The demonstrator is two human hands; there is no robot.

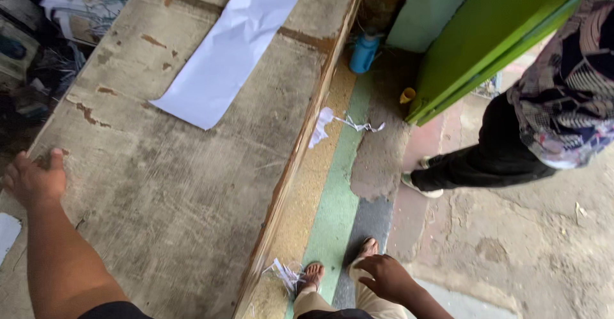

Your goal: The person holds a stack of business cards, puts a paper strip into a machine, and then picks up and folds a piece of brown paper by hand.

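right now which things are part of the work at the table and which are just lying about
In hand or close by:
left hand resting on the table
white paper strip lying on the table
right hand hanging free beside the table, holding nothing

Lying about:
paper scraps on the floor
blue bottle by the wall
yellow cup by the green door
a second person standing nearby
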